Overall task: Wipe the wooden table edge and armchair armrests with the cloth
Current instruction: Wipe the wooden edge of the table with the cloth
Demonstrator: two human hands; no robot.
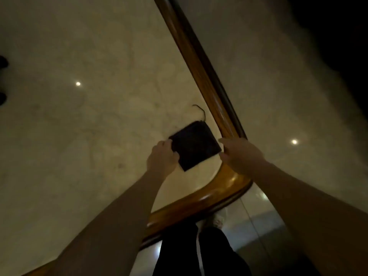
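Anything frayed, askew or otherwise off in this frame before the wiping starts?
Only one small thing: a loose thread curls up from the far corner of the dark cloth, so that corner looks frayed. The cloth lies on the marble top, the left hand grips its near edge, and the wooden table edge looks intact.

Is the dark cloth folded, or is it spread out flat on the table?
Folded, as far as it shows: the cloth is a small neat square with straight edges, a loose thread at its far corner. The left hand pinches its left edge.
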